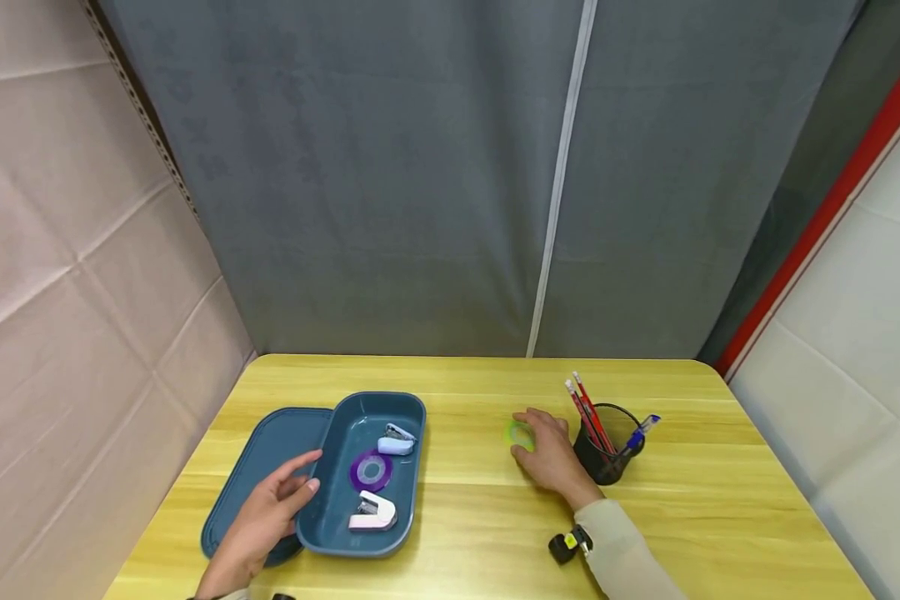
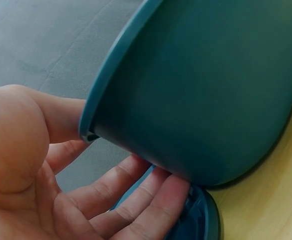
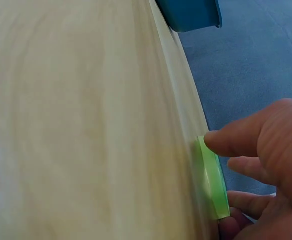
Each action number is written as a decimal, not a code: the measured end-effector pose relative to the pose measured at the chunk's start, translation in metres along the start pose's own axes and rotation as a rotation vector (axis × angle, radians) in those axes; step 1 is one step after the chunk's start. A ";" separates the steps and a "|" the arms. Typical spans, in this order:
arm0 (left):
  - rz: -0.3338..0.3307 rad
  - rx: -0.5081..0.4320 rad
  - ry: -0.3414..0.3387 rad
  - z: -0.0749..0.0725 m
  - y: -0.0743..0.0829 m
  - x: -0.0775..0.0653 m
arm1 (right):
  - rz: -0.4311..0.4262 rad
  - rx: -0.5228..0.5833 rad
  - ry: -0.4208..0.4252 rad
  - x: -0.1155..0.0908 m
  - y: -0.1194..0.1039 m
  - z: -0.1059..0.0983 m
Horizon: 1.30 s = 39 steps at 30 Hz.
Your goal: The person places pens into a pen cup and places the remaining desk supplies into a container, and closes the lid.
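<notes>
At the left, a blue storage box (image 1: 360, 546) holds a light blue mini stapler (image 1: 396, 442), a purple roll of tape (image 1: 371, 471) and a pale pink-and-white mini stapler (image 1: 373, 511). My left hand (image 1: 270, 504) holds the box's left wall, thumb over the rim and fingers (image 2: 120, 177) against the outside. Right of the box, my right hand (image 1: 551, 454) grips a green roll of tape (image 3: 213, 177) at the tabletop, its thumb at one edge and fingers at the opposite edge. In the head view this hand covers part of the roll.
The blue lid (image 1: 270, 458) lies partly under the box's left side. Close to the right hand stands a black mesh pen cup (image 1: 600, 468) with red pencils (image 1: 591, 412) and a blue pen (image 1: 642, 429). A grey curtain (image 1: 390, 183) hangs behind the wooden table (image 1: 480, 533).
</notes>
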State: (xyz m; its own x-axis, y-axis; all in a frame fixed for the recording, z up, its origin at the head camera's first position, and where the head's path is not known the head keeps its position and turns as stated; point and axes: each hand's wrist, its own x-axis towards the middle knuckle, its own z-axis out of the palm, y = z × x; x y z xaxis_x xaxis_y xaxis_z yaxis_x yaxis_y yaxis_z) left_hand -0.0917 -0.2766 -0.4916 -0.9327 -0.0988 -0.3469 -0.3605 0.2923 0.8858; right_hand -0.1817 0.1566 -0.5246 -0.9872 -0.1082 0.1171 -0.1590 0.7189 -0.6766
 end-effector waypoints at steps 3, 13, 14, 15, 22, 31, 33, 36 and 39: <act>-0.001 0.000 0.001 0.000 0.000 0.000 | -0.001 0.004 0.002 0.001 0.000 0.000; -0.004 0.005 0.002 0.000 0.000 0.000 | -0.022 0.012 0.009 0.002 -0.001 -0.004; -0.005 0.000 0.002 0.000 0.000 0.000 | -0.022 0.016 0.010 0.002 -0.001 -0.004; -0.006 -0.004 0.004 0.000 0.000 -0.001 | -0.024 0.018 0.013 0.003 -0.001 -0.004; -0.001 -0.005 0.008 0.001 0.000 -0.001 | -0.015 0.023 0.011 0.002 -0.001 -0.005; 0.004 -0.002 0.002 0.001 0.000 0.000 | 0.023 0.045 -0.004 0.001 0.000 -0.007; 0.011 0.005 -0.001 0.001 0.000 -0.001 | 0.038 0.062 -0.007 0.001 0.000 -0.007; 0.015 0.000 0.000 0.002 0.000 -0.001 | 0.065 0.090 -0.010 0.001 0.001 -0.007; 0.015 -0.002 0.000 0.001 -0.001 -0.001 | 0.090 0.114 -0.013 0.002 0.003 -0.007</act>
State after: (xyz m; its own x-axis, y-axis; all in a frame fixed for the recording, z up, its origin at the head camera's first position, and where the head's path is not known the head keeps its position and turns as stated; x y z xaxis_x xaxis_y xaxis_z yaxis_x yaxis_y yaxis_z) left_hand -0.0906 -0.2755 -0.4922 -0.9379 -0.0949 -0.3338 -0.3468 0.2915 0.8915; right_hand -0.1844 0.1633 -0.5218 -0.9975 -0.0562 0.0435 -0.0695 0.6432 -0.7626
